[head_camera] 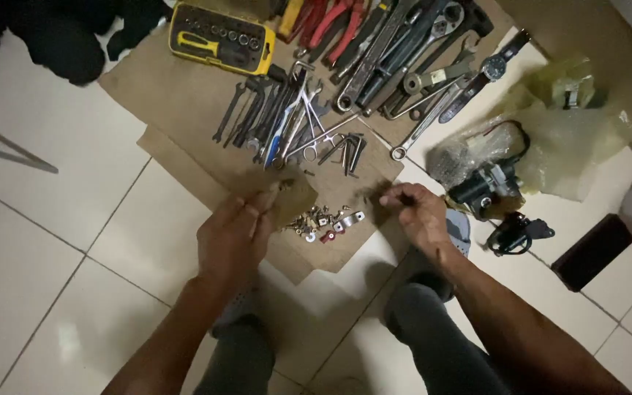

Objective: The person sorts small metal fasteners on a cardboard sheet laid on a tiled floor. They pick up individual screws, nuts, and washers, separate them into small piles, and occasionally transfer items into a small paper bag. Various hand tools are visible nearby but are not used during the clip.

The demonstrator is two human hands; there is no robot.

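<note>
At about nine o'clock from the middle of the view, the left hand (234, 235) is closed in a pinch on the near left edge of a small piece of cardboard (330, 219), its fingertips curled over a folded-up flap; whether anything else sits in the pinch cannot be told. The cardboard lies flat on the tiled floor (53, 219) with its long axis running from eight o'clock to two o'clock, the far end tucked against the larger cardboard sheet (184, 88). On it, between the hands, lies a heap of small screws and fittings (325, 222), one red piece among silver ones. At about three o'clock from that heap, the right hand (418, 212) is curled nearly shut, fingertips pinching the near right edge of the same piece. At twelve o'clock, spanners and pliers (294, 121) lie fanned, their handles pointing mostly toward one o'clock, just right of a yellow socket case (221, 38).
</note>
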